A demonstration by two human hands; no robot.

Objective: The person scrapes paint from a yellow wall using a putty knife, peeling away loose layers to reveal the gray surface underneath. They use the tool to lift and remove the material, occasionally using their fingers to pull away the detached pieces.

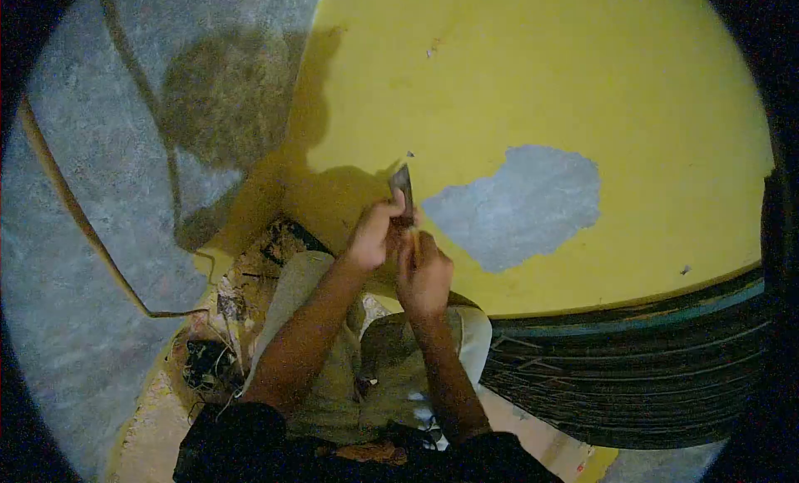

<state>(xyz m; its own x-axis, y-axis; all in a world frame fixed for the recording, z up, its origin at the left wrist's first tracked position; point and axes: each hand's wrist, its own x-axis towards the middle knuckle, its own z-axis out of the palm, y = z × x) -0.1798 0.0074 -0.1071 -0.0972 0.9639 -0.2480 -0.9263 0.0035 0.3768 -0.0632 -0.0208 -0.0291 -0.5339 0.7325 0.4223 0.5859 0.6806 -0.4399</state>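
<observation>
Nearest us: beige knees [333,350], wire tangle [204,362] left. Left hand [374,233] and right hand [424,275] both clench the scraper [402,183], blade up (nearly vertical) on the yellow wall [499,84], grey patch [516,204] just right.

Yellow painted wall [533,84]: matt, mostly smooth. Grey bare-plaster patch [516,204]: rough, grainy. Grey cement surface [75,258] on the left: coarse. Dark metal scraper blade [402,183]: dull. Beige cloth trousers [333,375]: matt. Black ribbed mat [624,375]: slight sheen.
</observation>
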